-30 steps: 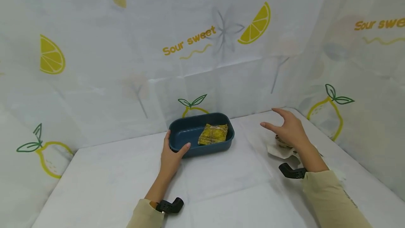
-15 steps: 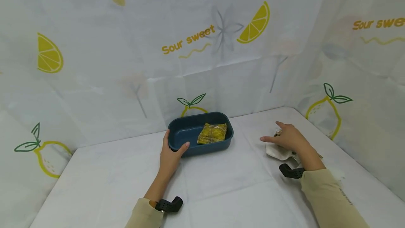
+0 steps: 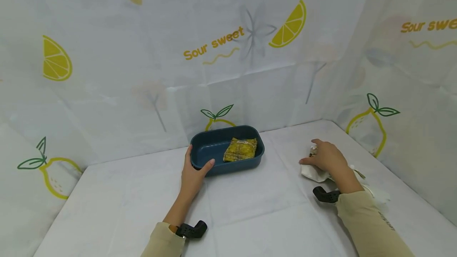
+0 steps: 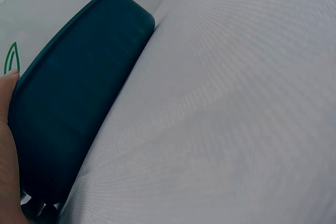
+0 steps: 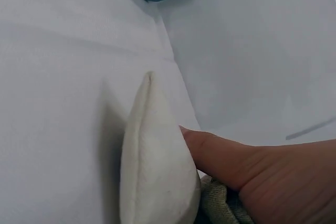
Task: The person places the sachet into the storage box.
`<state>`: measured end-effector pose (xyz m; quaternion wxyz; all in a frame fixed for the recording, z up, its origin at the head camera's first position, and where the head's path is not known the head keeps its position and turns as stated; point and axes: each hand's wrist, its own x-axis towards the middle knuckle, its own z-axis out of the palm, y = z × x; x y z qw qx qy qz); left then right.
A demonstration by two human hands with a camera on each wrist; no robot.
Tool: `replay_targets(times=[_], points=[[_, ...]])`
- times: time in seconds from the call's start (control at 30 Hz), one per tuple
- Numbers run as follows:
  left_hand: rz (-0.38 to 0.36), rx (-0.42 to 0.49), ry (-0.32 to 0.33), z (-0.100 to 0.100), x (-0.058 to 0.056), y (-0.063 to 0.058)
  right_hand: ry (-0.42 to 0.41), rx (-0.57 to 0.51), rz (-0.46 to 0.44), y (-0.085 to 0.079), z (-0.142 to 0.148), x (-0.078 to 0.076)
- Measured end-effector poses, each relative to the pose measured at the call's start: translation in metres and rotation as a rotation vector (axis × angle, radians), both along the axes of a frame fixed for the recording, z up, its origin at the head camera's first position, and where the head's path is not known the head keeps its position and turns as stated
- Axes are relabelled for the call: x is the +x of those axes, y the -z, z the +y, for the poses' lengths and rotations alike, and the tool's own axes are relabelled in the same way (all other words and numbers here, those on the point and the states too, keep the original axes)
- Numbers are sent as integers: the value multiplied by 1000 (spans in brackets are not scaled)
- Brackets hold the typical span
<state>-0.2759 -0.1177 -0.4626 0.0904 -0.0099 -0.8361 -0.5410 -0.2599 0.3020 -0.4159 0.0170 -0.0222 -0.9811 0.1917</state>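
Observation:
A dark blue rectangular tub point(image 3: 210, 152) stands against the back wall. At its left end my left hand point(image 3: 192, 175) grips it, thumb on the near side and fingers round the end. A yellow patterned fabric sachet point(image 3: 240, 150) lies in the tub's right half. Over a small heap of sachets at the right, my right hand point(image 3: 328, 158) has its thumb and fingers curved round a patterned woven sachet point(image 5: 215, 203), mostly hidden under the hand. Beside the thumb, a plump white sachet point(image 5: 157, 166) shows in the right wrist view.
More pale cloth pieces point(image 3: 357, 171) lie behind the right wrist, partly hidden by it. White cloth covers the table point(image 3: 250, 217). Lemon-printed sheets point(image 3: 143, 50) rise behind it and at both sides. Each wrist wears a black camera point(image 3: 192, 230).
My right hand has come down onto the sachets at the right, its thumb and fingers settling round a patterned one. The left hand and the tub stay in place.

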Motion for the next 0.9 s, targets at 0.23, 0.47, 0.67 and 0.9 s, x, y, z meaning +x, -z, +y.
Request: replay_targets(times=[0.23,0.47,0.67,0.9], points=[[7,1,2,0,0,1,8,-125,57,0,-4,-4],[-6,-2,0,0,0,0,25,-197,203,-7,-9,-3],[-17,-8,-8,0,0,-1,-25,-226,250,-14,-19,-4],[-1,8,0,-1,-1,1,-60,-251,278,-21,-44,-4]])
